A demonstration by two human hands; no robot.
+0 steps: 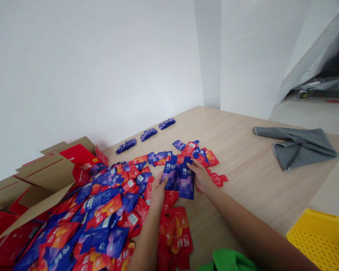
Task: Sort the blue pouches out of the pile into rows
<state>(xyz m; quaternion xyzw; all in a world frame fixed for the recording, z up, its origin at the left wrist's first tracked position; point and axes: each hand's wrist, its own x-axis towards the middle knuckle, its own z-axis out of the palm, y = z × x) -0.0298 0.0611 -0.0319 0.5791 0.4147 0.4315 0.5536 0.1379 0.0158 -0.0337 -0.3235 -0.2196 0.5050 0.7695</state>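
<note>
Green cloth [227, 261] shows at the bottom, nearest the camera, between the two forearms and the table [237, 131]. The left hand [159, 185] pinches a blue packet [170, 173] at its side, thumb across the front. The right hand [200, 174] grips a second blue packet [187, 180] by its upper right edge. Both packets are held upright, side by side, with white lettering and purple round shapes facing the camera.

Under and around the left forearm spreads a big heap of packets [104, 210], red and blue mixed, lying loose and overlapping toward the table's near left corner. Just beyond the right hand is a smaller pile [211, 157], also red and blue. Along the table's wall-side edge sit three neat rows of blue packets: one nearest the heap [126, 145], a middle row [148, 134] and one toward the far corner [167, 123].

Open cardboard boxes [39, 171], brown and red, stand at the table's left edge, touching the heap. A crumpled grey cloth [305, 145] lies near the table's right-hand edge. Beside that edge, closer to the camera, is a yellow basket [319, 241] with small holes. A white wall [101, 67] rises behind.
</note>
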